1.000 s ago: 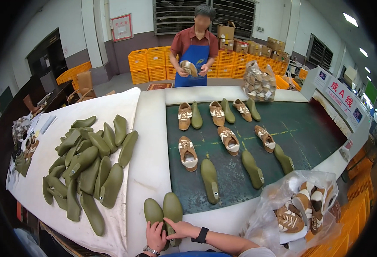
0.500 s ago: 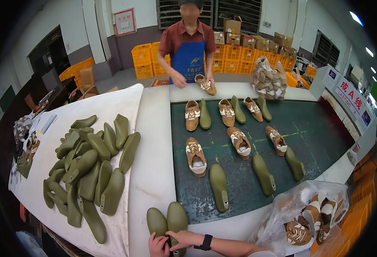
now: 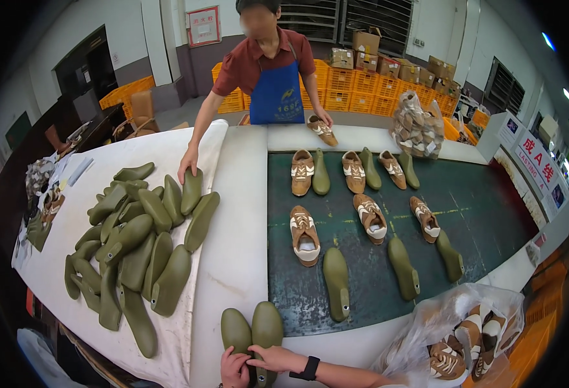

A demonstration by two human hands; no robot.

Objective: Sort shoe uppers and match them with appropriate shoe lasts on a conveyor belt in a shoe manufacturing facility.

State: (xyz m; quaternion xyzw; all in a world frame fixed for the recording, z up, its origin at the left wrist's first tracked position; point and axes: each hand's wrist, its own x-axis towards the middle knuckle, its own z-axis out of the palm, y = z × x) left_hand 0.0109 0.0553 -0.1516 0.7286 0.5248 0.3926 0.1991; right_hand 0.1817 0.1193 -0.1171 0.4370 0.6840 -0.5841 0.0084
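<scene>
Gripping two green lasts (image 3: pixel 253 331) w/ both hands (image 3: pixel 252 363), heels toward wearer.

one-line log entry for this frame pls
left hand: on left olive shoe last | right hand: on right olive shoe last | lasts: side by side, white table edge

White-painted walls (image 3: pixel 52 64) with a dark lower band. Red-framed notice board (image 3: pixel 203 26) beside a white pillar (image 3: pixel 157 39). Dark open doorway (image 3: pixel 90 61) at left. Louvred grey windows (image 3: pixel 336 19) at back, above stacked orange plastic crates (image 3: pixel 355 87) topped with brown cardboard boxes (image 3: pixel 368 45). Long white worktable (image 3: pixel 233 213) inlaid with a dark green mat (image 3: pixel 478 226). Bright ceiling lamps (image 3: pixel 568 96) at right.
</scene>
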